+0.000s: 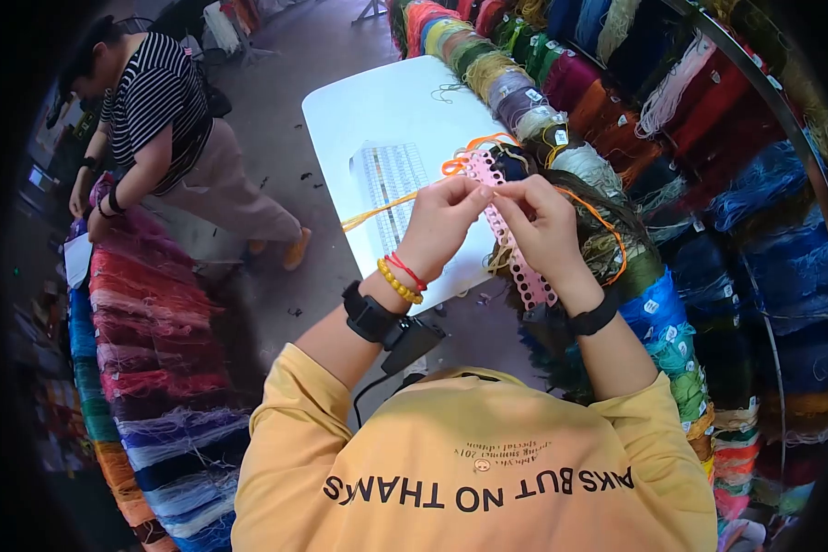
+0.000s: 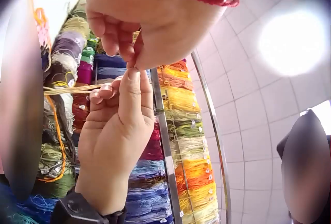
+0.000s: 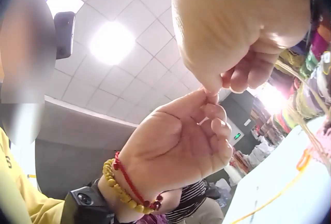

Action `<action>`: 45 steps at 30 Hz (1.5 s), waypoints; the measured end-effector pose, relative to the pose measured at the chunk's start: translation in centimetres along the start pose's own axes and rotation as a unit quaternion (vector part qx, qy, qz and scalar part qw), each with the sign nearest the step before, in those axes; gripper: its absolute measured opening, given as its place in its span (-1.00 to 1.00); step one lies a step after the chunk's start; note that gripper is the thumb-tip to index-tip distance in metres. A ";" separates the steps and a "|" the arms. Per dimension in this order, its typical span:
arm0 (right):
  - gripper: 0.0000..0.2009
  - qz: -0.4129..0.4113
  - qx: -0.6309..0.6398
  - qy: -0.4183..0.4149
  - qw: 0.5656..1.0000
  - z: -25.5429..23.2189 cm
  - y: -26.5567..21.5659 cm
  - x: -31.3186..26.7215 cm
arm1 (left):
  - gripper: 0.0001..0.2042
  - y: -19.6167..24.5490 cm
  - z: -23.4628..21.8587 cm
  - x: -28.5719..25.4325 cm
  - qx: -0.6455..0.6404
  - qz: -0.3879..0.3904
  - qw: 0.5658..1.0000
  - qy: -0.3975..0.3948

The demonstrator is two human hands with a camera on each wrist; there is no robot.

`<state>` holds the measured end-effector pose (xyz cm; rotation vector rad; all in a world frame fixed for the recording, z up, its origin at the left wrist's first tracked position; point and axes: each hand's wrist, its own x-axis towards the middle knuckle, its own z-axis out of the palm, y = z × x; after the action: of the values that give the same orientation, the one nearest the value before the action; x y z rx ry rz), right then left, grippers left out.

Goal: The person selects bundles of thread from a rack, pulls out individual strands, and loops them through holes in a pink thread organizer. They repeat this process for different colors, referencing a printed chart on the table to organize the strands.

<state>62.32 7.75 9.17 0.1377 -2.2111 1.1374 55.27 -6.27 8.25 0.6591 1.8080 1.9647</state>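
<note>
Both hands are raised in front of the chest, with thumb and fingertips meeting. My left hand (image 1: 446, 225), wearing a red cord and yellow beads, pinches at the meeting point. My right hand (image 1: 544, 225) pinches there too, and beige thread (image 2: 77, 88) runs into its curled fingers in the left wrist view. The thread's end between the fingertips is hidden. Below them lies a pink strip with punched holes (image 1: 508, 235), with orange thread (image 1: 454, 166) looped at its far end. A yellow-orange strand (image 1: 377, 213) stretches left from behind my left hand.
A white table (image 1: 340, 101) bears a printed sheet with a grid (image 1: 391, 179). Hanks of coloured thread (image 1: 657, 299) hang on a rack along the right. Another rack of red and blue hanks (image 1: 156, 331) stands left, where a person in a striped top (image 1: 161, 92) leans over.
</note>
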 end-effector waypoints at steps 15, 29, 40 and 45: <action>-0.84 0.220 -0.061 -0.060 0.972 3.6 13.1 2.4 | -0.81 -9.6 -0.8 8.5 -0.075 -0.283 0.956 0.012; -0.85 0.101 -0.188 -0.127 0.969 4.4 12.2 3.6 | -0.86 -10.9 -0.6 9.9 -0.066 -0.223 0.972 0.033; -0.83 0.180 -0.216 -0.197 0.939 3.9 10.7 4.1 | -0.89 -11.2 -1.2 9.8 0.069 -0.180 0.981 0.008; -0.84 0.176 -0.287 -0.255 0.906 3.3 10.7 4.1 | -0.87 -9.3 -2.6 7.7 -0.061 -0.218 0.973 0.046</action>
<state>53.52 12.70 2.75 -0.2563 -3.0424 0.6029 47.15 -3.09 -0.56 0.1141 1.6890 1.8074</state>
